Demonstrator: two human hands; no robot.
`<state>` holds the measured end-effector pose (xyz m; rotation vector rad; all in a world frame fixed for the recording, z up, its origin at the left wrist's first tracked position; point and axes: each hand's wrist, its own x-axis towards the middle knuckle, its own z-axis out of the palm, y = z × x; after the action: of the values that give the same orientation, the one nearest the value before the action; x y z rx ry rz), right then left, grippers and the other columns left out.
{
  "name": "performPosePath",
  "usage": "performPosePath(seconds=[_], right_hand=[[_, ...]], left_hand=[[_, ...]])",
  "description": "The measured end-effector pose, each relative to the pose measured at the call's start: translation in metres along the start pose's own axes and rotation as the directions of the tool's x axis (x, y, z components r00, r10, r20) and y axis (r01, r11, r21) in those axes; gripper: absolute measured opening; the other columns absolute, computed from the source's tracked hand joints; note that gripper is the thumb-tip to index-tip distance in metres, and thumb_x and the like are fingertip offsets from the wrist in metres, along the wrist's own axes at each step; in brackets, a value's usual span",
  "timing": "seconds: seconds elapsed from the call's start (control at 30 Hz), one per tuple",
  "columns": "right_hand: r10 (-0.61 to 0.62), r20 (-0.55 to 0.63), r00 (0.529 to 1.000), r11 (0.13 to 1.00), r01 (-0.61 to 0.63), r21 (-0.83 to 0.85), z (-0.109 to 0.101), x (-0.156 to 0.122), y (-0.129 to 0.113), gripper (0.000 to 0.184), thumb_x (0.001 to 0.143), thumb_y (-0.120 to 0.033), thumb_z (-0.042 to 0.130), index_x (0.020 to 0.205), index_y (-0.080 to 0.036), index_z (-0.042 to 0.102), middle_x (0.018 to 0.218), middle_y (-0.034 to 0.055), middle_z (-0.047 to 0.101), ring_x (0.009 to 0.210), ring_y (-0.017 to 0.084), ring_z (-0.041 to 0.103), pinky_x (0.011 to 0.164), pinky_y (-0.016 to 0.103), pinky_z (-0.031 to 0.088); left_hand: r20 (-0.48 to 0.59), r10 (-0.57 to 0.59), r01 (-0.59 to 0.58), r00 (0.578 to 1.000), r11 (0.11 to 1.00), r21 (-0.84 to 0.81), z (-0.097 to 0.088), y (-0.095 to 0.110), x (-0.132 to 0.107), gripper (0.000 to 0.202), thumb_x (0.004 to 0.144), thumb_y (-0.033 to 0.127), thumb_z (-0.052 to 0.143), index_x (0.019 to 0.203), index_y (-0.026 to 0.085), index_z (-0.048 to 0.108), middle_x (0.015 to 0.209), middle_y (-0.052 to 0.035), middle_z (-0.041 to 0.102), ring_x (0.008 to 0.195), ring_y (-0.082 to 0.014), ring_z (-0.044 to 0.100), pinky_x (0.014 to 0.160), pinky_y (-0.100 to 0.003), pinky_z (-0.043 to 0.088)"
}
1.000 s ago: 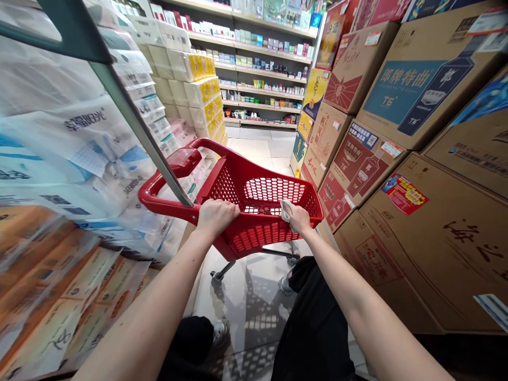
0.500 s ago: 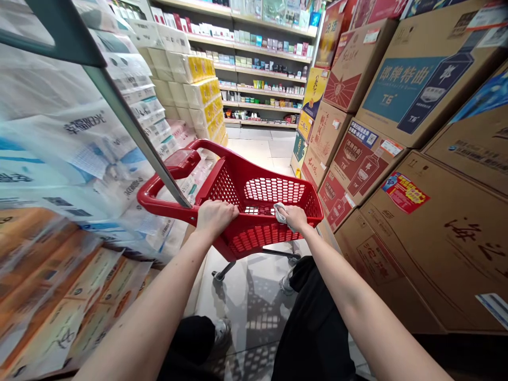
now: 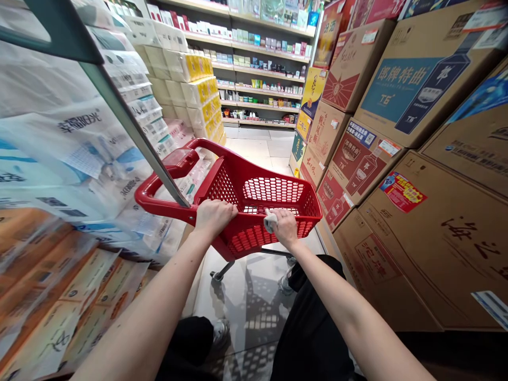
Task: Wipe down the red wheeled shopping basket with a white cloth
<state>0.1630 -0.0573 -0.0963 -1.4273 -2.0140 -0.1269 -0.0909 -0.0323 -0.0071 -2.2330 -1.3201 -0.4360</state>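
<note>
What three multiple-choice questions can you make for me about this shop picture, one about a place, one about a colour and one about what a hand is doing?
1. Where are the big cardboard cartons compared with the red shopping cart?
A. Inside it
B. To its right
C. Under it

2. What colour is the small wad in the right hand?
A. Green
B. Black
C. White

3. What is the left hand doing?
A. Gripping the cart's rim
B. Hanging down empty
C. Lifting a carton

1: B, the cartons stand stacked along the cart's right side.
2: C, the wad shows white against the red.
3: A, its fingers curl over the rim.
</note>
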Motion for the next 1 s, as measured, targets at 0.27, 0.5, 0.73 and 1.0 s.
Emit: performPosePath(seconds=[0.27, 0.5, 0.73, 1.0], right_hand=[[-0.118, -0.039, 0.992, 0.993, 0.118, 0.012, 0.000, -0.004, -0.023, 0.070, 0.093, -0.057, 0.049, 0.144, -0.010, 0.041, 0.142, 0.0161, 0.049, 0.134, 0.028, 0.038, 0.117, 0.047, 0.021], [0.046, 0.027, 0.999, 0.998, -0.045, -0.055, 0.000, 0.016, -0.020, 0.041, 0.096, -0.051, 0.050, 0.120, -0.019, 0.060, 0.112, 0.0094, 0.065, 0.103, 0.025, 0.054, 0.092, 0.039, 0.040], [-0.132, 0.162, 0.978, 0.958, 0.168, -0.233, -0.009, 0.012, 0.036, 0.038, 0.099, -0.044, 0.048, 0.122, -0.017, 0.059, 0.114, 0.0125, 0.063, 0.102, 0.024, 0.053, 0.092, 0.039, 0.041], [0.041, 0.127, 0.991, 0.949, 0.001, -0.317, -0.040, -0.023, 0.152, 0.031, 0.098, -0.031, 0.051, 0.123, -0.017, 0.061, 0.112, 0.0138, 0.064, 0.108, 0.026, 0.054, 0.101, 0.042, 0.039]], left_hand=[[0.010, -0.001, 0.001, 1.000, 1.000, 0.027, 0.001, -0.001, 0.001, 0.046, 0.095, 0.028, 0.038, 0.062, 0.016, 0.069, 0.065, -0.0103, 0.069, 0.065, -0.0260, 0.066, 0.062, -0.037, 0.033], [0.014, -0.023, 0.023, 1.000, 1.000, -0.013, 0.003, 0.004, 0.005, 0.046, 0.094, 0.028, 0.038, 0.064, 0.014, 0.071, 0.066, -0.0125, 0.070, 0.065, -0.0274, 0.065, 0.062, -0.038, 0.033], [0.026, -0.018, 0.018, 0.999, 1.000, 0.012, 0.007, 0.003, 0.008, 0.048, 0.096, 0.029, 0.035, 0.067, 0.015, 0.072, 0.068, -0.0113, 0.071, 0.068, -0.0267, 0.066, 0.062, -0.037, 0.033], [0.013, -0.022, 0.021, 1.000, 1.000, 0.019, 0.008, 0.003, 0.010, 0.048, 0.096, 0.029, 0.035, 0.066, 0.015, 0.071, 0.067, -0.0112, 0.070, 0.067, -0.0266, 0.066, 0.061, -0.037, 0.032]])
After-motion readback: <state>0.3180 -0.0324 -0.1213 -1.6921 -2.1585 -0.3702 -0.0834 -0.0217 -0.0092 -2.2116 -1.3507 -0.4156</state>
